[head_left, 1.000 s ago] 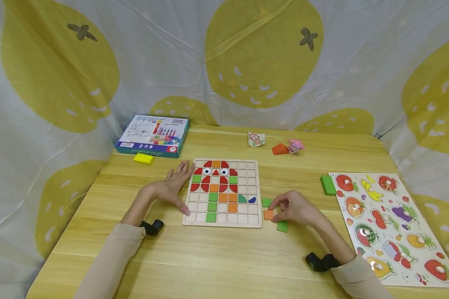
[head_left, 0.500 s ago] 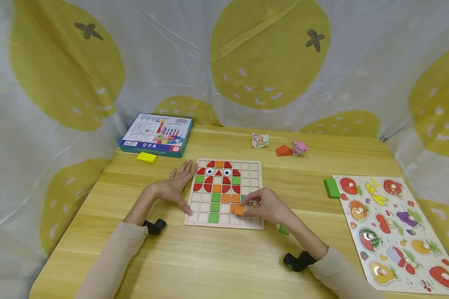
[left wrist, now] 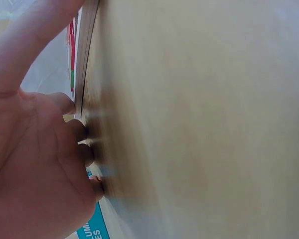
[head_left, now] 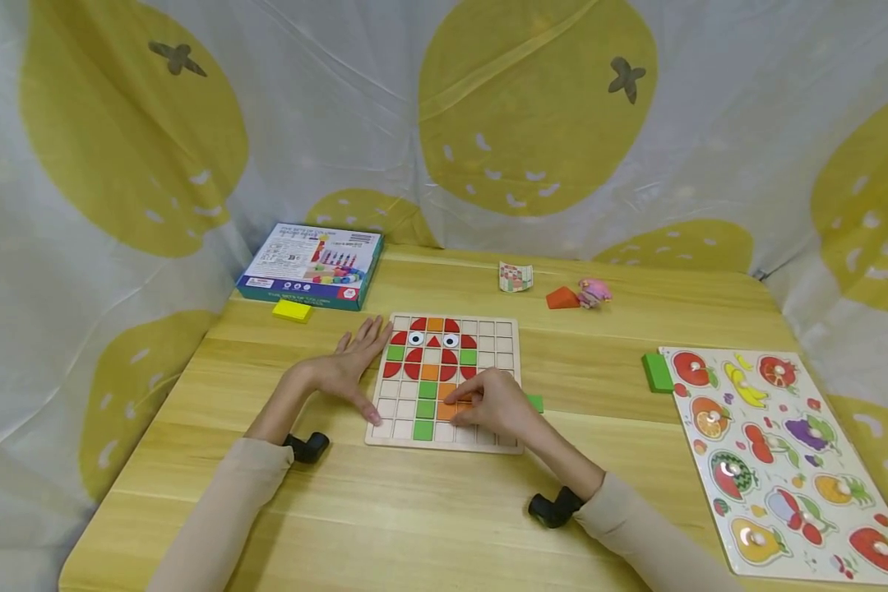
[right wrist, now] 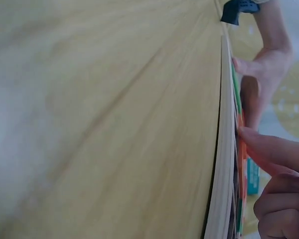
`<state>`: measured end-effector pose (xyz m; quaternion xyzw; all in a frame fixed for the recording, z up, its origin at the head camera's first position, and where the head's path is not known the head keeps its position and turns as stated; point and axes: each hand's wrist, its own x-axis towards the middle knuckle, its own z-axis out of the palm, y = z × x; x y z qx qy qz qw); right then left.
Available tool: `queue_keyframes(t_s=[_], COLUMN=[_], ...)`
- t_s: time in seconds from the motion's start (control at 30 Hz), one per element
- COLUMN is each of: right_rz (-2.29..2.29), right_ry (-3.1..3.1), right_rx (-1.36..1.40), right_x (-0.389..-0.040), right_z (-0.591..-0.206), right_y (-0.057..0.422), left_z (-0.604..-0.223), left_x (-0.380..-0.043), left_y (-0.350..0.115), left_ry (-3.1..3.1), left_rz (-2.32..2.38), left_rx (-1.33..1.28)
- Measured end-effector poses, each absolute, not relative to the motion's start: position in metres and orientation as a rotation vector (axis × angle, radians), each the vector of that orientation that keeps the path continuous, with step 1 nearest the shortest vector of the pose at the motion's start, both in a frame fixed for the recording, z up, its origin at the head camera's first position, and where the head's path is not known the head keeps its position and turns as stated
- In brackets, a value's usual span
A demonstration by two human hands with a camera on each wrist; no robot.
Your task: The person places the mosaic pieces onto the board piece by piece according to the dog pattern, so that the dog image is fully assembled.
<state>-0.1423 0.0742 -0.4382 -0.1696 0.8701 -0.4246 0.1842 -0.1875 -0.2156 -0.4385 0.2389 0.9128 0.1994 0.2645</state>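
A wooden grid board [head_left: 405, 429] holds red, green and orange pieces and two eye pieces arranged like an owl. My right hand [head_left: 492, 403] reaches over its lower part, thumb and index finger pinching an orange square tile [head_left: 445, 412] at the cell right of the green column. In the right wrist view the thumb and index finger [right wrist: 261, 142] are at the orange edge, close over the board; the other fingers are curled. My left hand [head_left: 340, 378] lies spread at the board's left side, thumb at the lower left corner and fingertips near the upper left edge.
A green tile [head_left: 536, 403] lies right of the board. A fruit peg puzzle [head_left: 718, 526] and green block [head_left: 657, 373] are at the right. Behind are a pattern card [head_left: 515, 278], an orange block [head_left: 562, 298], a pink toy [head_left: 594, 293], a box [head_left: 311, 267] and a yellow block [head_left: 292, 310].
My right hand has picked up the orange tile from beside the board and carried it left over the grid to beside the green column. My left hand stays at the board's edge.
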Motion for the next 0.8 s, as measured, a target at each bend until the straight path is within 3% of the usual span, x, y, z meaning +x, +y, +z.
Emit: queue_keyframes(t_s=[0.33,0.8], right_rz=[-1.192,-1.215], right_ry=[2.357,2.324], right_rx=[-0.557,-0.298], right_x=[-0.152,-0.164], right_z=[-0.436,-0.438], right_y=[0.088,0.202], left_z=[-0.435,-0.434], left_x=[-0.188,-0.187], left_y=[-0.214,-0.215], left_ry=[2.464,2.459], left_rz=[0.519,0.520], left_rx=[0.643,0.630])
